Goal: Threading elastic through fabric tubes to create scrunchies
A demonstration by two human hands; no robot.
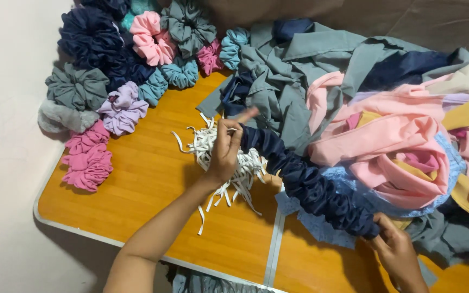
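Both hands stretched a gathered navy fabric tube (310,187) taut — left hand (224,152) pinched one end, right hand (398,250) gripped the other — above the desk (147,179) middle.

Two hands work: the left hand (224,152) and the right hand (400,252). One ruched navy fabric tube (307,182) lies between them, beside one pile of white elastic strips (229,163). About a dozen finished scrunchies (123,108) crowd the far left.
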